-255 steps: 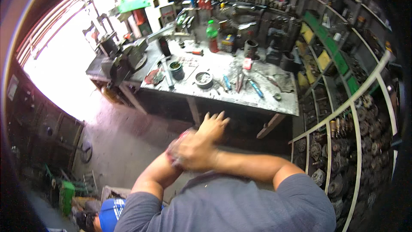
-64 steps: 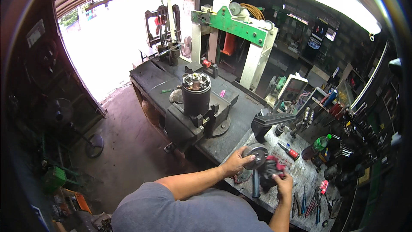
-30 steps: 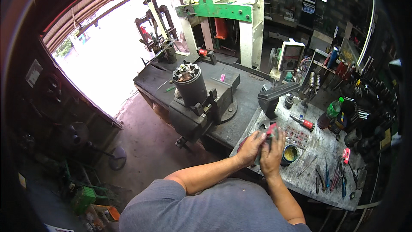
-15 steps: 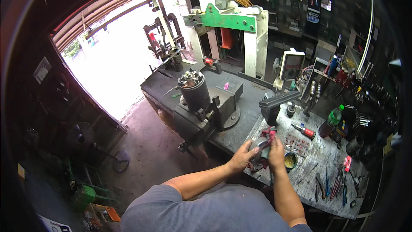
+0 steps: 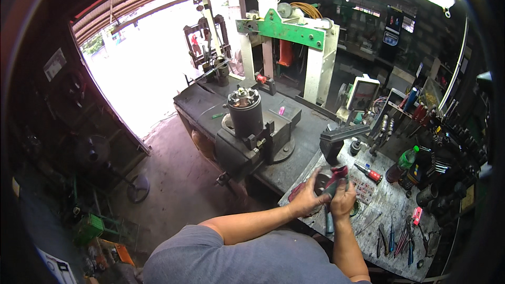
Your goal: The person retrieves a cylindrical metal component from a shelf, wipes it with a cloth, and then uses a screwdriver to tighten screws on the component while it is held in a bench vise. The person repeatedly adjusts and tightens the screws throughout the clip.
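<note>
My left hand [image 5: 306, 200] is curled round a round grey metal part [image 5: 322, 180], whose exact kind I cannot make out. A red and dark green rag [image 5: 336, 178] is bunched against that part. My right hand [image 5: 343, 200] grips the rag close beside the left hand, and a loose end of cloth hangs below it. Both hands are above the near left edge of the metal-topped workbench [image 5: 363, 236]. Behind my right hand, a small tub [image 5: 355, 208] is mostly hidden.
A black cylindrical motor body [image 5: 246, 118] stands upright in a bench vise [image 5: 239, 150]. On the bench lie a red-handled tool [image 5: 370, 172], a tray of small parts [image 5: 364, 186], a green-capped bottle [image 5: 404, 163] and several pliers and screwdrivers [image 5: 392, 239]. A green-beamed press frame [image 5: 286, 32] stands behind.
The rag and round part have turned in my hands, and the rag now covers more of the part's right side. The whole view has shifted slightly.
</note>
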The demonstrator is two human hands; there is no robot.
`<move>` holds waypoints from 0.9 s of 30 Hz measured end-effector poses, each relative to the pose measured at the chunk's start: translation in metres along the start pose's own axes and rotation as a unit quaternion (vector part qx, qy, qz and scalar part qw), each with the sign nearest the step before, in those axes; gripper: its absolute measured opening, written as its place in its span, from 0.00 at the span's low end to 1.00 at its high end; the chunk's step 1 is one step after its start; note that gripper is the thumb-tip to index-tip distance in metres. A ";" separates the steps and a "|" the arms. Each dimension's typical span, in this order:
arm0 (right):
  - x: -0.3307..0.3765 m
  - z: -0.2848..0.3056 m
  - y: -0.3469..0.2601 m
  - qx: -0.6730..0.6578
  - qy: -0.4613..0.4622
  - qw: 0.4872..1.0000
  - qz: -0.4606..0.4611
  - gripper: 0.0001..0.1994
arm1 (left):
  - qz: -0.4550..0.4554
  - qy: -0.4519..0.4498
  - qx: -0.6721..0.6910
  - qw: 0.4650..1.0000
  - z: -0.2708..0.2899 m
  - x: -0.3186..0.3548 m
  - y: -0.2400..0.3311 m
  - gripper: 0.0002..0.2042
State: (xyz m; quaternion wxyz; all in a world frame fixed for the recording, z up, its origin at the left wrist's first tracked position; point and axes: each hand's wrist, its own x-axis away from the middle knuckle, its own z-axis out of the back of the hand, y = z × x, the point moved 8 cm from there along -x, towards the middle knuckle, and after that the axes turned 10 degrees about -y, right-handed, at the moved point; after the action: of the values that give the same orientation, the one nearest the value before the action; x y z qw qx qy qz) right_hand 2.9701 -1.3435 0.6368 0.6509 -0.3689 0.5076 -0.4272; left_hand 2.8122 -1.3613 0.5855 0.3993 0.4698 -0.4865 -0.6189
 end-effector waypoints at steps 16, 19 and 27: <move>0.040 -0.043 -0.016 0.316 -0.250 0.904 0.141 0.39 | 0.123 -0.054 0.460 0.878 -0.007 0.001 -0.029 0.30; 0.051 -0.044 -0.027 0.211 -0.220 0.938 0.167 0.16 | -0.094 -0.020 0.141 0.985 0.024 -0.006 0.019 0.41; 0.018 0.021 -0.042 -0.174 -0.026 0.984 -0.003 0.20 | 0.069 -0.131 0.534 0.833 0.014 -0.002 0.006 0.50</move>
State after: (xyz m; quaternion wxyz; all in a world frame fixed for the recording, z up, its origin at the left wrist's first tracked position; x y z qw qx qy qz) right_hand 2.9856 -1.3751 0.6737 0.5885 -0.4891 0.5563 -0.3241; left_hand 2.7990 -1.3575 0.5928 0.0605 0.4897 -0.8201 -0.2898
